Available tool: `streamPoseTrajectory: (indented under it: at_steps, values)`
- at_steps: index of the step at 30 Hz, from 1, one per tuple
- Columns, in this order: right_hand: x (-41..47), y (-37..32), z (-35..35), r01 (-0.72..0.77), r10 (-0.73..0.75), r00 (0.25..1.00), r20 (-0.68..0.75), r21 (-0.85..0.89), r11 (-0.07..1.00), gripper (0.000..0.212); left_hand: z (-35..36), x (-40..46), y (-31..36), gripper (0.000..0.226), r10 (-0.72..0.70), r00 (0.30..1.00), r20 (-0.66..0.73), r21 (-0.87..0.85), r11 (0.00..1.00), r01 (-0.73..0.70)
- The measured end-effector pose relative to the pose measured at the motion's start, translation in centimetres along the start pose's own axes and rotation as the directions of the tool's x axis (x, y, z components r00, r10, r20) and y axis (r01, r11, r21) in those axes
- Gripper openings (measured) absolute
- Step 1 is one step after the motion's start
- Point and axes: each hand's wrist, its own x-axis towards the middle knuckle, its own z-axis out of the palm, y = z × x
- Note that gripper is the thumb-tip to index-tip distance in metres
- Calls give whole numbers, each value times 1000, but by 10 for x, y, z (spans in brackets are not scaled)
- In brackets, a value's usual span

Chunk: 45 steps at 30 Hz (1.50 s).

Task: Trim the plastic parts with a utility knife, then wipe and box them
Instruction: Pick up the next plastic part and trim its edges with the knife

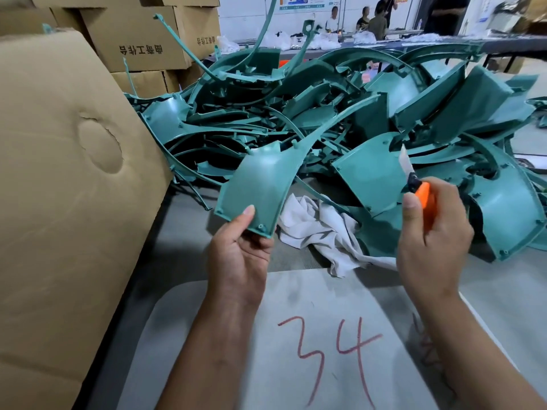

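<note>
Your left hand (pixel 239 250) is pinching the near edge of a teal plastic part (pixel 260 184), thumb on top and fingers curled beneath, holding it up off the table (pixel 296 306) so its long curved arm is sweeping away toward the pile of teal parts (pixel 340 113). Your right hand (pixel 435 238) is gripping the orange utility knife (pixel 424 202), fingers wrapped round the handle, with the blade pointing up and away. Knife and part are sitting well apart, so no cut is under way; you are likely tilting the part to look for flash before trimming. A white rag (pixel 319 229) is lying between your hands at the pile's near edge, within reach for wiping. At your left, a cardboard box (pixel 59 173) is standing, probably for finished pieces.
</note>
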Motion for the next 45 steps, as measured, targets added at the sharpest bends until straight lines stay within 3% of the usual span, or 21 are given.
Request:
streamPoseTrajectory:
  at_steps: [8,14,24,30,38,45]
  values:
    - [-21,-33,20,288,-313,921,234,136,948,27,3,-8,-10,34,32,998,60,83,996,-37]
    - [-20,-33,20,267,-285,925,249,103,958,33,7,-12,-13,34,-10,991,135,90,996,-2]
    - [-19,-32,18,276,-285,939,193,74,958,24,10,-15,-16,26,-85,993,81,127,989,74]
    - [-2,-9,11,-40,38,999,29,66,997,21,3,-11,-6,37,-77,992,99,38,997,74]
    - [-18,-34,19,275,-300,937,181,148,950,27,1,-8,-9,41,-47,994,102,76,996,39]
    - [-18,-35,21,288,-307,923,233,114,951,33,2,-9,-13,33,-50,989,138,129,991,32]
